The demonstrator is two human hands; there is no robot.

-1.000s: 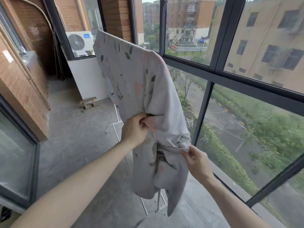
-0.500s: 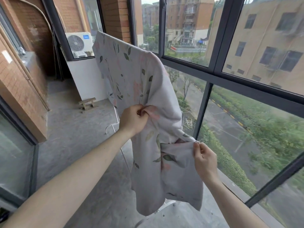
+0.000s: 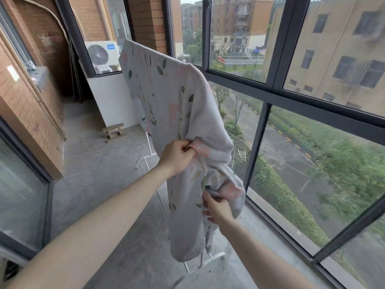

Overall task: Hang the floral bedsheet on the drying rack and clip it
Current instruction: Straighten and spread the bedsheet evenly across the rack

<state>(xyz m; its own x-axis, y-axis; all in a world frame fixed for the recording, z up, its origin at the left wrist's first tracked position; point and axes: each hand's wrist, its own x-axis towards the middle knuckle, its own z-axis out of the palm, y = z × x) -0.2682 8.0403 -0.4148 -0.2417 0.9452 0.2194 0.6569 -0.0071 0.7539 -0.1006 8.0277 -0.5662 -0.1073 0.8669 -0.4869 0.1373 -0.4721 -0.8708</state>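
The floral bedsheet [image 3: 166, 97], pale grey with green leaves and pink blooms, hangs over the top bar of a white drying rack [image 3: 149, 142]. Only the rack's thin legs and feet show below the cloth. My left hand [image 3: 177, 156] pinches a fold of the sheet at mid height. Lower down, my right hand [image 3: 216, 209] grips a bunched part of the sheet near its hanging end. No clips are in view.
Tall dark-framed windows [image 3: 258, 140] run close along the right of the rack. A small wooden stool [image 3: 113, 130] stands on the concrete floor by the white low wall. A brick wall and glass door are on the left.
My right hand has moved left and inward, from holding the sheet's outer edge to gripping a bunched fold. The lower flap is gathered in now. My left hand keeps its pinch.
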